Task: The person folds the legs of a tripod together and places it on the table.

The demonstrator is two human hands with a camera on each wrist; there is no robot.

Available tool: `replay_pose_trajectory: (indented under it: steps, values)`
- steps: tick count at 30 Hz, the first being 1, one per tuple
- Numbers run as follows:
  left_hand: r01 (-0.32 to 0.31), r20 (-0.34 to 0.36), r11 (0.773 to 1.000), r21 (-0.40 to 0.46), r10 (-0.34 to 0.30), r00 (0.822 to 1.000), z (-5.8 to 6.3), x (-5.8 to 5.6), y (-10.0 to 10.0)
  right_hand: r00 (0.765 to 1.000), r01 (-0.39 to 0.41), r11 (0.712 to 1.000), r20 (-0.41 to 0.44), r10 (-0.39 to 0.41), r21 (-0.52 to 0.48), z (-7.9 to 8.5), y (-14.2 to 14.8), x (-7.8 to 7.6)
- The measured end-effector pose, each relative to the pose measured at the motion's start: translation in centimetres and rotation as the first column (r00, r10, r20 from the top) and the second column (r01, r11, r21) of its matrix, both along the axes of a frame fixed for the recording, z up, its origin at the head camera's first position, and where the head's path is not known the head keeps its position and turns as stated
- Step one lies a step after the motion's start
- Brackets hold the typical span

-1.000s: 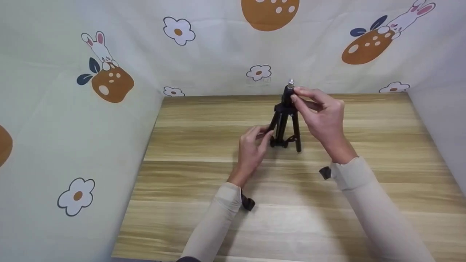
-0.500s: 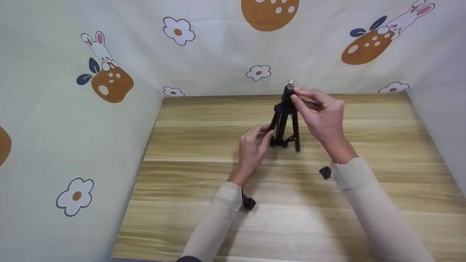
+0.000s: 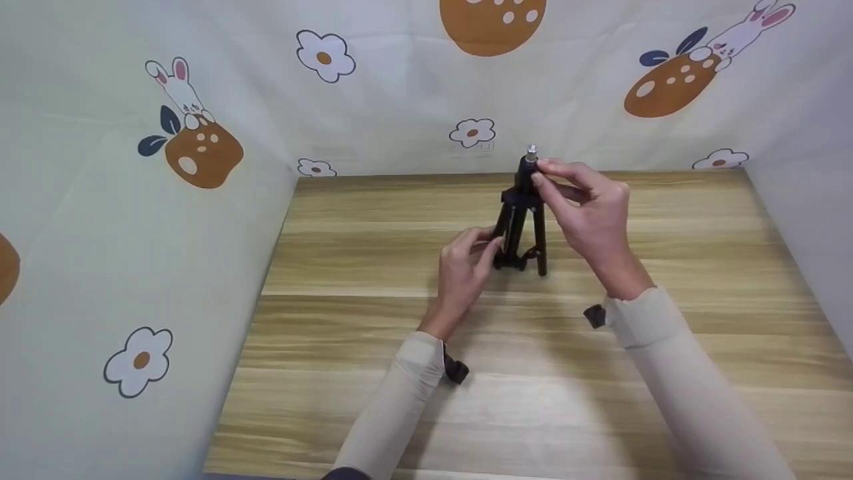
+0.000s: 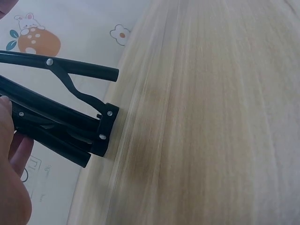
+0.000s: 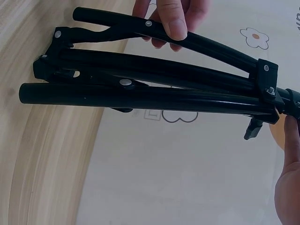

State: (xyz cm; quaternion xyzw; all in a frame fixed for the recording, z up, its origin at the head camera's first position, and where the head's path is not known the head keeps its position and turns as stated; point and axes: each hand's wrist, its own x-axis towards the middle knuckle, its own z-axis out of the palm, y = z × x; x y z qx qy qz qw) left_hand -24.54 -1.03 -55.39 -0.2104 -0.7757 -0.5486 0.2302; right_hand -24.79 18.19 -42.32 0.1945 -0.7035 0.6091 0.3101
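Observation:
A small black tripod (image 3: 522,198) stands upright toward the back of the wooden table, with a silver screw tip (image 3: 532,153) on top. My right hand (image 3: 595,217) pinches its upper column between thumb and fingertips, just below the screw. Lower down, my left hand (image 3: 463,270) pinches the left leg between thumb and fingers. Both the left wrist view and the right wrist view show the tripod's legs (image 4: 96,70) only slightly spread, joined by hinged braces (image 5: 96,35) to a lower bracket. Most of the right hand lies outside its own wrist view.
The wood-grain table (image 3: 346,333) runs beneath both arms. Pale cloth (image 3: 393,100) printed with rabbits, orange fruit and flowers hangs close behind the tripod and along the sides. A black piece (image 3: 456,370) sits at the left cuff, another black piece (image 3: 595,317) at the right cuff.
The foot of the tripod's right leg has shifted slightly to the left, closer to the other legs. Both hands keep nearly the same place and hold.

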Motion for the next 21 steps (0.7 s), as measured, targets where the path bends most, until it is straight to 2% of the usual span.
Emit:
replay_pose_trajectory:
  steps: [12, 21]
  values:
    - [0.008, 0.024, 1.0, 0.007, -0.008, 1.0, -0.02, -0.09, 0.28, 1.0, -0.015, 1.0, 0.004, 0.015, -0.009, 0.07, 0.06, 0.12]
    - [0.003, 0.006, 1.0, 0.012, -0.003, 1.0, -0.16, -0.24, 0.58, 1.0, -0.016, 1.0, 0.01, 0.016, -0.008, -0.05, 0.09, 0.14]
